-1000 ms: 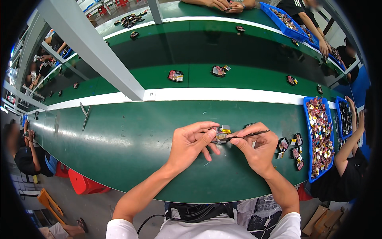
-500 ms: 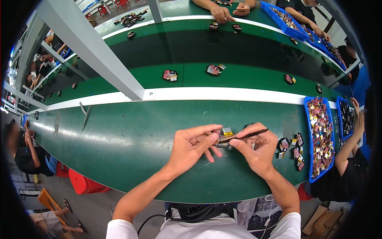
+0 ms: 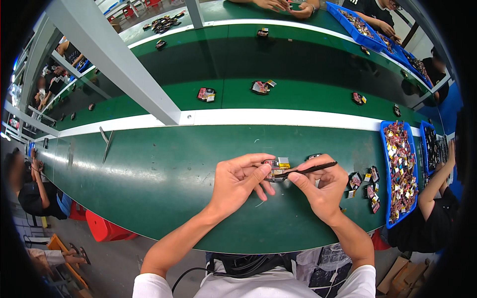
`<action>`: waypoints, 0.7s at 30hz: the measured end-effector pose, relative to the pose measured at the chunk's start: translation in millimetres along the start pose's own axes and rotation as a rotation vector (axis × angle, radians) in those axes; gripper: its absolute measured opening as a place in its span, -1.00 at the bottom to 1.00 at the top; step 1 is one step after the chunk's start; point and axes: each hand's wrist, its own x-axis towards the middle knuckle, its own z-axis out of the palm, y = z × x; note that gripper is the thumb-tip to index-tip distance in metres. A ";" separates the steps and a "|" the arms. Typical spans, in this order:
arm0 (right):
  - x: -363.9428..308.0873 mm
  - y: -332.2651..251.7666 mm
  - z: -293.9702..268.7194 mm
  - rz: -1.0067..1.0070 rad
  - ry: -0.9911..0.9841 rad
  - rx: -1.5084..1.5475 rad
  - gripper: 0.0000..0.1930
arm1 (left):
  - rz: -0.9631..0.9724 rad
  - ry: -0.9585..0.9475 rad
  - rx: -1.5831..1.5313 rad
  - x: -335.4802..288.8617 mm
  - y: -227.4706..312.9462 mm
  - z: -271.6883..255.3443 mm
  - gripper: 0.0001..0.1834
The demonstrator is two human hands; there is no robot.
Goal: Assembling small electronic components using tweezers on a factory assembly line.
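My left hand [image 3: 237, 185] pinches a small electronic unit [image 3: 271, 172] between thumb and fingers, just above the green bench. It is a dark plastic housing with a reddish circuit board inside. A silver and yellow battery [image 3: 283, 162] sticks out on its far side. Black tweezers [image 3: 318, 168] are gripped in my right hand [image 3: 324, 189], and their tips reach into the housing's right side. Exactly what the tips touch is too small to make out. Another dark housing [image 3: 314, 156] lies just beyond my right fingers, partly covered by them.
Several similar units [image 3: 371, 191] lie right of my right hand, beside a blue tray [image 3: 412, 191] heaped with boards and batteries. A white rail [image 3: 278, 118] borders the conveyor [image 3: 308, 97], which carries spaced units. A slanted grey post [image 3: 114, 64] rises at left. Co-workers sit around.
Units on the near conveyor strip have shifted slightly left. Across the line, a co-worker's hands have drawn back, and one unit there is gone from the belt. My hands have barely moved.
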 end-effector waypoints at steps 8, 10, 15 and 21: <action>0.9 1.2 -1.8 -0.018 -0.021 0.023 -0.83 | -0.015 -0.018 0.006 0.1 -1.5 -0.6 -0.71; 1.5 1.7 -2.5 -0.015 -0.029 0.032 -0.84 | -0.016 -0.024 0.006 0.2 -1.6 -0.9 -0.70; 5.1 4.2 -8.4 -0.035 -0.121 0.018 -0.84 | -0.064 -0.049 -0.008 0.5 0.1 -0.8 -0.69; 7.2 0.7 -6.2 0.021 -0.107 0.012 -0.84 | -0.097 -0.033 -0.001 1.2 0.8 -2.2 -0.72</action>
